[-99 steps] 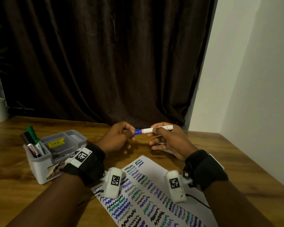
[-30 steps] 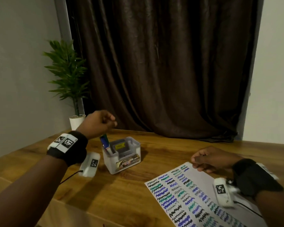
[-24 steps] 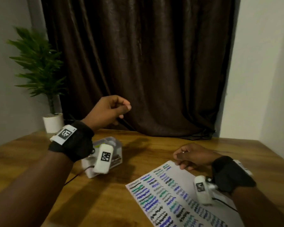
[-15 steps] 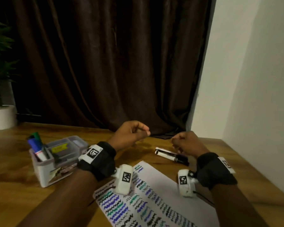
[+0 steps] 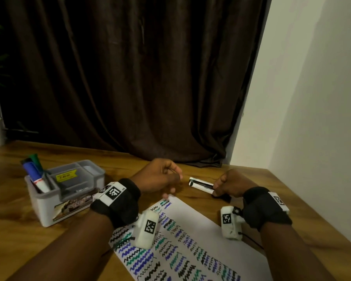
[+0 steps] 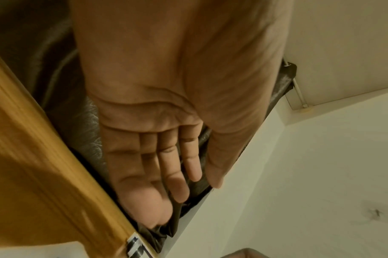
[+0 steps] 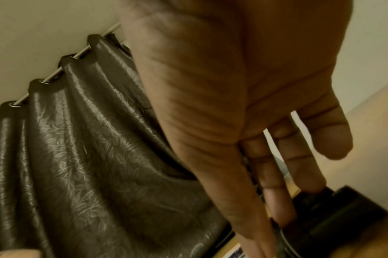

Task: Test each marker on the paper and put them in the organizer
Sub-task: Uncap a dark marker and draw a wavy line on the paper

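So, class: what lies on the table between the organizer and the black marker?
In the head view, the left hand and its wristband hang between the organizer and the black marker. Under them is bare table and the paper's top corner.

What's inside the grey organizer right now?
The organizer holds a blue-capped marker, a green-capped one and a dark one in its left slot. A yellow sticker sits in the middle compartment. Slot bottoms and marker tips are hidden by the walls.
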Tool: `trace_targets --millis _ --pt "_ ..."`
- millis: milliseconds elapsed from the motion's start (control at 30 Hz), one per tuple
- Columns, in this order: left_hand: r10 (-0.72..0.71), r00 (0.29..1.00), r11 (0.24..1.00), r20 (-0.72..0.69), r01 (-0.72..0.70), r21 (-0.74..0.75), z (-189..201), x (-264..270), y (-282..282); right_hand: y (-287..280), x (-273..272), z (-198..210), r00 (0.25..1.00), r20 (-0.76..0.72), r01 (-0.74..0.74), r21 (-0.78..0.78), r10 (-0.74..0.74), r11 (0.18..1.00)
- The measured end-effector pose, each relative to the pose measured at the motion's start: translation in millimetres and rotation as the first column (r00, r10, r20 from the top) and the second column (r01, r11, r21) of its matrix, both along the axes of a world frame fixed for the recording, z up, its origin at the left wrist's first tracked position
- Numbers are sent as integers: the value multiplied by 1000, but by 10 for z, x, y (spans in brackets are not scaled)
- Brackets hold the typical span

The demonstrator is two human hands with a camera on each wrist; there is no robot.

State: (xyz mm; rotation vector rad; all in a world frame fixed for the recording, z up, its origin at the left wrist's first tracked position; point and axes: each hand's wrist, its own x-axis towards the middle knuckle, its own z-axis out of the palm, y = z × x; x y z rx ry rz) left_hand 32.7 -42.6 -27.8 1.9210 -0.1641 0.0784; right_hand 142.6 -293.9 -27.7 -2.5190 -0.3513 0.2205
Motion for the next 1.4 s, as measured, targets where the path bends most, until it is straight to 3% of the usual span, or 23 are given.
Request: trace_targets --millis 400,467,533,600,667,733,900,967,1033,1100,1167,1267,1300,1400 --pt "-15 998 999 -57 12 -39 -66 31 13 40 -83 33 996 -85 -51 -147 39 988" --pt "-17 998 999 -56 15 -48 -71 35 15 85 -152 85 989 -133 -67 -19 64 998" --pt "-20 998 998 -61 17 -56 -79 37 -1 171 -257 147 966 -232 -42 291 113 956" --pt "-32 996 996 -79 26 -80 -88 36 -28 270 -366 223 938 -268 -16 604 221 797" --pt "-67 994 988 -91 53 -148 -80 32 -57 340 -434 279 917 -236 -19 779 322 626" --pt "-85 994 977 -64 71 -202 -51 29 -68 370 -450 285 916 -193 -37 832 351 554" --pt "57 996 977 70 -42 -209 -12 37 -18 392 -450 257 944 -166 2 866 285 500" --pt "129 987 974 97 -108 -201 -25 56 11 385 -403 248 984 -101 6 846 150 534" --pt "184 977 967 111 -160 -196 -35 72 35 377 -349 227 996 82 -40 758 -35 651" --pt "205 971 965 126 -178 -194 -38 76 37 378 -341 215 952 290 -109 619 -98 778" --pt "205 968 969 145 -180 -169 -37 73 23 383 -382 204 887 458 -168 443 -62 881" --pt "191 966 977 174 -170 -129 -27 63 0 405 -409 223 724 689 -135 164 -16 977" --pt "189 966 979 177 -171 -113 -23 61 -12 410 -431 243 702 711 -138 111 18 984" --pt "167 969 984 183 -152 -92 -29 53 -34 442 -504 259 733 662 -254 52 157 966"
